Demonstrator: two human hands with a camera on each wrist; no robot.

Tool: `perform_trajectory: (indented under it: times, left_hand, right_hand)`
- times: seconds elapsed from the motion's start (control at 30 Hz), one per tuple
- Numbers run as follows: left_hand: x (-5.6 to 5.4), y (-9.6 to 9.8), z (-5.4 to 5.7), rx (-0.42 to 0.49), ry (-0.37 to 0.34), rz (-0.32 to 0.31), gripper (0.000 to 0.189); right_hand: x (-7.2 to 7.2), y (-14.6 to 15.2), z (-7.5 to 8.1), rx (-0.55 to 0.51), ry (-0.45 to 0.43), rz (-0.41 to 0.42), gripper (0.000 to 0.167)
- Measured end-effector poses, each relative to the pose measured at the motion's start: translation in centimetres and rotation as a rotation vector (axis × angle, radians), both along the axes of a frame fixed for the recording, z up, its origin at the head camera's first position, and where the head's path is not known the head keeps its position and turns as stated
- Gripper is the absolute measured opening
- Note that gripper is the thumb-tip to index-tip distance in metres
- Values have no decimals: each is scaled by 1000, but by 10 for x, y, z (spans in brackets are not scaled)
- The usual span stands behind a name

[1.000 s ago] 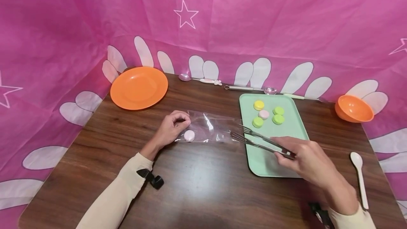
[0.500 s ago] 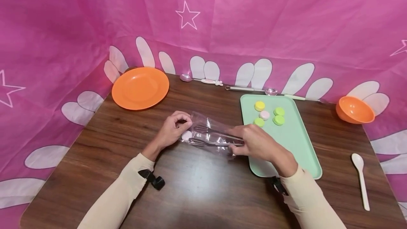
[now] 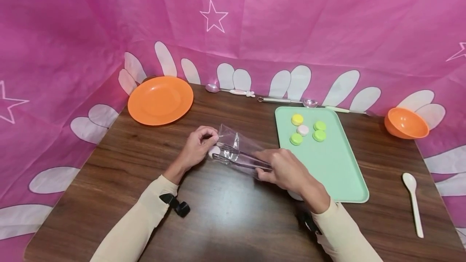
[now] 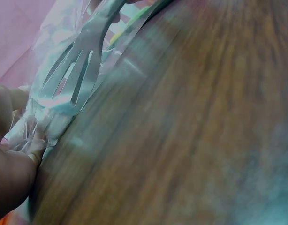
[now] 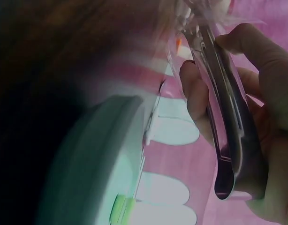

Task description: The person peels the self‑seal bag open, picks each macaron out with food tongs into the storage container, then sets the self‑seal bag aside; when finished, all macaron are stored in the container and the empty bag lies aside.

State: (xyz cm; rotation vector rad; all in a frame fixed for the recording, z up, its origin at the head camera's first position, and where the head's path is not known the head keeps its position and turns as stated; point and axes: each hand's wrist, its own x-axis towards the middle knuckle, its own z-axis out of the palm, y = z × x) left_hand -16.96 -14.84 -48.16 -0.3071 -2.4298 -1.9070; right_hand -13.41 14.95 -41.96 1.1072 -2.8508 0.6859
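My left hand pinches one end of a clear plastic bag lying over the table. Beside those fingers, in the same end of the bag, sits a pale pink macaron. Metal tongs are gripped in my right hand, at the bag's other end. Their arms run along inside the bag, tips right at the macaron. In the left wrist view a slotted tong head shows through the film, close to my left fingers.
A green tray on the right bears several green, yellow and pink macarons. An orange plate stands back left, an orange bowl back right. Ladles line the back edge. A white spoon lies far right.
My right hand has swung left from over the tray, carrying the tongs into the bag up to the macaron. The bag has bunched and tilted; my left hand has kept its place.
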Motion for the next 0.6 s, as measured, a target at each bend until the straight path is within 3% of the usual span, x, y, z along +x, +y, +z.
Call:
perform_trajectory:
  times: [0.13,0.33,0.5,0.6]
  left_hand:
    - [0,1,-1,9,16,19,9]
    - [-1,-1,-2,40,21,52,11]
    - [-1,-1,-2,43,23,65,12]
    - [-1,0,-3,39,15,60,12]
  right_hand:
    - [12,19,2,-49,5,-54,37]
    - [30,67,15,-137,89,-159,38]
    - [41,122,27,-103,150,-336,47]
    - [47,155,27,-79,202,-446,46]
